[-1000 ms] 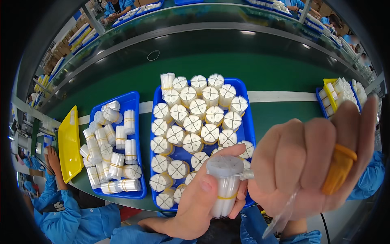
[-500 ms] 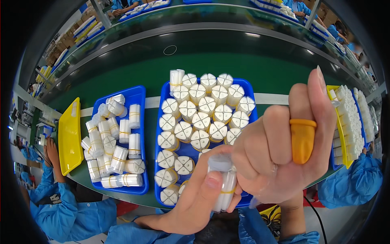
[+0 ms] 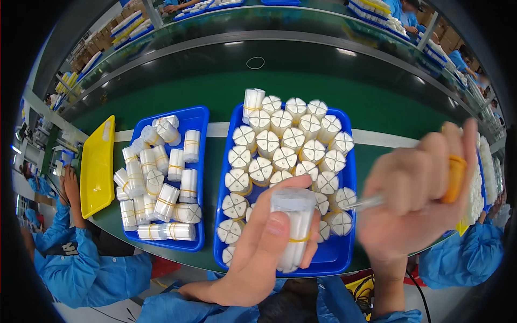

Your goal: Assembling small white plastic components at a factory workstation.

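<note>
One tube bundle (image 3: 296, 218), white tubes in clear film under a pale end disc, is held in the left grip (image 3: 253, 261). Thumb presses the near-left face; fingers curl behind, tips showing at 3 o'clock. The bundle stands near upright, slightly tilted, in front of the middle tray. A yellow band (image 3: 299, 239) rings its body.

Handling assessment: probably light, stiff along the tubes, slick at the film, which may wrinkle or tear. Best hold is around the banded body, thumb opposing fingers, without hard squeezing.

At 3 o'clock, apart from the bundle, the right grip (image 3: 406, 207) is blurred, fingers curled in, apparently pinching a clear strip (image 3: 370, 202) that points to 9 o'clock. An orange finger cot (image 3: 455, 180) covers one finger.

At 12 o'clock, the middle blue tray (image 3: 336, 257) carries standing bundles (image 3: 285, 158), split ends up. At 10 o'clock, the left blue tray (image 3: 191, 119) contains mostly lying bundles (image 3: 166, 203); beyond it leans a yellow tray (image 3: 98, 167). All rest over the green surface (image 3: 312, 72).
</note>
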A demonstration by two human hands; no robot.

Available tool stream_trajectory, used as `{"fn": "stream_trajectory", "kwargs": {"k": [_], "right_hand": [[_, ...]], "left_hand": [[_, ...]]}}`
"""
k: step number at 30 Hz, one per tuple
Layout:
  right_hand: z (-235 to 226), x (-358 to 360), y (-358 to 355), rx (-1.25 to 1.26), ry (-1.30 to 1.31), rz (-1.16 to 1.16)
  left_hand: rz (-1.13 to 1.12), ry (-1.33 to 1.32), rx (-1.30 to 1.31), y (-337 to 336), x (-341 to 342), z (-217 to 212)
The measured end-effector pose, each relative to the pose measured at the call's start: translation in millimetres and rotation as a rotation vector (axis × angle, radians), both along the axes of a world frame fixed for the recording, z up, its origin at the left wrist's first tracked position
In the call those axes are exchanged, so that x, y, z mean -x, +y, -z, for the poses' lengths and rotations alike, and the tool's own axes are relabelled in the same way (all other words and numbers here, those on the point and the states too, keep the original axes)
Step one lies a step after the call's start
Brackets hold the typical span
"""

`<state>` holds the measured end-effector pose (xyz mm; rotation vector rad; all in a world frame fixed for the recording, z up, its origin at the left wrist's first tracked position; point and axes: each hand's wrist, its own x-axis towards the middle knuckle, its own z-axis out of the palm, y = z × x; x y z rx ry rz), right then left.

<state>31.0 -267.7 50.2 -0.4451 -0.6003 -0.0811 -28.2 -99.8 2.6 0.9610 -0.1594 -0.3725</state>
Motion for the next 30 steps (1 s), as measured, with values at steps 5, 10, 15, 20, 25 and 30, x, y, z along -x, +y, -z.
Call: {"fn": "stream_trajectory", "kwargs": {"k": [5, 10, 15, 20, 25, 30], "right_hand": [[10.4, -3.6, 19.8, 0.031, -0.012, -0.016], [8.5, 3.5, 17.7, 0.033, -0.035, 0.051], [10.1, 5.2, 17.4, 0.054, 0.045, 0.260], [12.1, -2.8, 1.1, 0.138, -0.083, 0.002], [22.0, -2.2, 11.7, -0.037, 0.010, -0.011], [11.7, 3.9, 7.5, 0.182, -0.026, 0.094]], "left_hand": [[0.015, 0.036, -0.030, -3.8, 0.8, -2.5], [0.058, 0.055, -0.066, -9.6, 3.3, -4.1], [0.001, 0.086, -0.020, -14.1, 3.0, 1.1], [-0.040, 0.041, -0.111, -13.1, 2.9, -2.1], [-0.046, 0.026, -0.111, -12.5, 3.0, 3.0], [-0.018, 0.044, -0.110, -14.1, 4.5, -0.8]]}}
